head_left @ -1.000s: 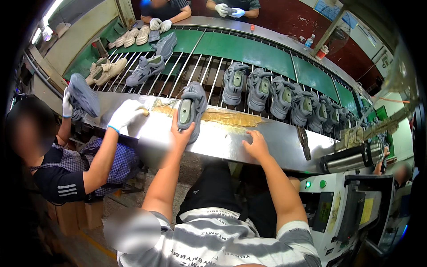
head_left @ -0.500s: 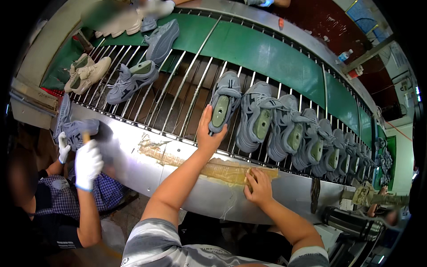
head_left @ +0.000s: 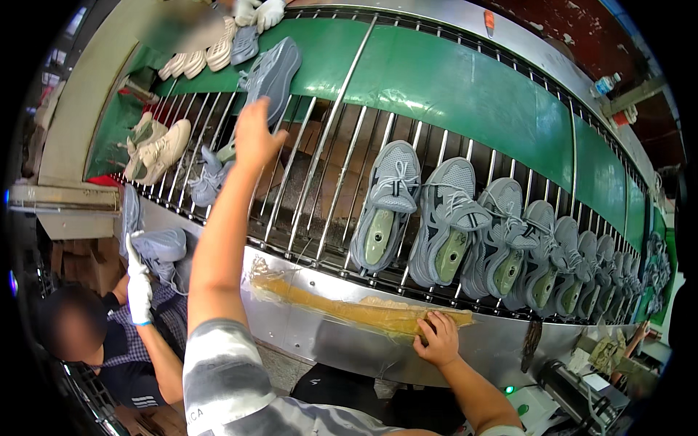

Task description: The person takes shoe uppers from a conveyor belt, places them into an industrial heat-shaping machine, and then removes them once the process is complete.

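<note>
My left hand point(head_left: 256, 138) reaches out to the far left with its thumb apart from the fingers. Its fingers overlap the near end of a grey sneaker point(head_left: 276, 73) that lies on its side; I cannot tell if they touch. Below my forearm is another grey sneaker point(head_left: 209, 178), partly hidden. On the brown-taped metal edge point(head_left: 349, 314) rests my right hand point(head_left: 440, 338), its fingers bent and apart. Beyond it, a row of laced grey sneakers runs to the right; the first sneaker point(head_left: 389, 196) has a green shoe last point(head_left: 376, 236) inside.
Metal rollers point(head_left: 320, 182) carry the shoes, with a green strip point(head_left: 451, 80) behind them. Cream sneakers point(head_left: 163, 149) lie at the left end. A co-worker's gloved hand point(head_left: 138, 287) is near grey shoes at lower left; other gloved hands point(head_left: 262, 13) show at the top.
My left hand has let go of the first sneaker in the row and moved far left to the sneaker lying on its side. My right hand stays on the taped edge.
</note>
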Demonstrator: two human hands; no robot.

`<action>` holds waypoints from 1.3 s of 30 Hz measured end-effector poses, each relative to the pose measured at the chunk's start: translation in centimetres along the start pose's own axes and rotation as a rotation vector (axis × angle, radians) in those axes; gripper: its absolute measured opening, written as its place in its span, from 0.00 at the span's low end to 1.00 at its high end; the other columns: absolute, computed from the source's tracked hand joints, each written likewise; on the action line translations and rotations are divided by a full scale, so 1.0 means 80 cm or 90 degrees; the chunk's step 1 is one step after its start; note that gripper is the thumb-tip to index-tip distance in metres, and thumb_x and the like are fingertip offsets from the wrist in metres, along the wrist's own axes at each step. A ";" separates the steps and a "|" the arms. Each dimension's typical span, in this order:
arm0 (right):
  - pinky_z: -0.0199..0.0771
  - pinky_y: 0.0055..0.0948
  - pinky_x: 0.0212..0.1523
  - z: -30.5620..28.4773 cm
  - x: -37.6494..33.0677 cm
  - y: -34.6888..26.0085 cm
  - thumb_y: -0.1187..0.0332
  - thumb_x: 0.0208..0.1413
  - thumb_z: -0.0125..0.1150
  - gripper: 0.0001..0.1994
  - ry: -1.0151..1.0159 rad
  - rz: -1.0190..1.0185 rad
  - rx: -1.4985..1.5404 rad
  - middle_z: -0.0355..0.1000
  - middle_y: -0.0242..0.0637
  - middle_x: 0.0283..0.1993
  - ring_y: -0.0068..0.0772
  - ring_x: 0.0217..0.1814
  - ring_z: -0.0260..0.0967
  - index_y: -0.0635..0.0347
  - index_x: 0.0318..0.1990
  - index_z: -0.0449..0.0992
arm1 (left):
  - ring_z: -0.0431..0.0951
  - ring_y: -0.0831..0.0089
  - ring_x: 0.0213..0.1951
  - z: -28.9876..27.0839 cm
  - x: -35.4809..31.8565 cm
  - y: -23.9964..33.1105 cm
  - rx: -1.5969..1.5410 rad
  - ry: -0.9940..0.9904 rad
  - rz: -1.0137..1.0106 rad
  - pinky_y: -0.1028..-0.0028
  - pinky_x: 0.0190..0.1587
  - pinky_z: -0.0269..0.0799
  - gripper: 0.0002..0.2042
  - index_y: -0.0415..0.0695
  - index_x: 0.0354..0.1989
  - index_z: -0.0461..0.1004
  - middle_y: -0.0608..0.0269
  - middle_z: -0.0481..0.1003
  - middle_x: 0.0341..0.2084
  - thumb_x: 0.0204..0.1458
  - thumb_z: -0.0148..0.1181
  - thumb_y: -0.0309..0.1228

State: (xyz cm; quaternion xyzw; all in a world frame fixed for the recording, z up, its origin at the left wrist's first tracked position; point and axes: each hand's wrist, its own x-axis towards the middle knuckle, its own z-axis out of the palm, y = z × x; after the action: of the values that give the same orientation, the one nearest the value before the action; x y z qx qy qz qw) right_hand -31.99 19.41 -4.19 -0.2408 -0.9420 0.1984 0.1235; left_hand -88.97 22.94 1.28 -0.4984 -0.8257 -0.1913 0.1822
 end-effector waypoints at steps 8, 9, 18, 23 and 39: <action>0.67 0.42 0.56 -0.005 -0.001 0.002 0.63 0.38 0.62 0.19 0.007 0.015 0.009 0.70 0.38 0.49 0.40 0.54 0.68 0.50 0.43 0.76 | 0.78 0.58 0.45 0.144 0.063 -0.178 -0.175 -0.223 -0.466 0.67 0.49 0.71 0.35 0.31 0.50 0.70 0.45 0.76 0.43 0.34 0.75 0.41; 0.67 0.41 0.56 -0.005 0.000 -0.001 0.63 0.38 0.62 0.19 0.010 0.018 0.011 0.70 0.37 0.49 0.40 0.54 0.68 0.50 0.43 0.76 | 0.78 0.57 0.45 0.141 0.070 -0.169 -0.175 -0.226 -0.453 0.67 0.49 0.71 0.36 0.29 0.48 0.70 0.42 0.76 0.43 0.33 0.73 0.44; 0.66 0.40 0.56 -0.014 -0.003 -0.005 0.66 0.39 0.61 0.19 0.039 0.010 0.034 0.71 0.39 0.50 0.40 0.55 0.67 0.53 0.44 0.75 | 0.75 0.64 0.48 0.056 0.087 -0.001 -0.951 -0.140 -0.605 0.62 0.48 0.73 0.29 0.38 0.58 0.63 0.57 0.72 0.51 0.50 0.63 0.38; 0.64 0.41 0.59 -0.002 -0.029 0.002 0.65 0.42 0.60 0.20 0.087 -0.013 0.043 0.69 0.41 0.53 0.41 0.57 0.65 0.57 0.46 0.74 | 0.67 0.55 0.58 -0.043 -0.087 0.122 -1.182 -0.071 -0.546 0.55 0.61 0.62 0.33 0.37 0.64 0.54 0.49 0.65 0.58 0.53 0.57 0.40; 0.68 0.35 0.53 -0.077 -0.275 -0.037 0.73 0.44 0.60 0.31 0.462 0.252 0.519 0.66 0.43 0.54 0.38 0.55 0.67 0.58 0.60 0.61 | 0.70 0.56 0.55 -0.309 -0.641 0.340 -1.251 -0.496 -0.454 0.59 0.57 0.67 0.38 0.38 0.63 0.57 0.53 0.69 0.55 0.41 0.61 0.41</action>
State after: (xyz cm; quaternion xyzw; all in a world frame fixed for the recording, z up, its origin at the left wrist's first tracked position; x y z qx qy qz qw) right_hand -12.37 7.88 -0.46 -0.3979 -0.6241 0.4689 0.4820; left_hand -39.54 -16.31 0.96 -0.1864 -0.4120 -0.6333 -0.6280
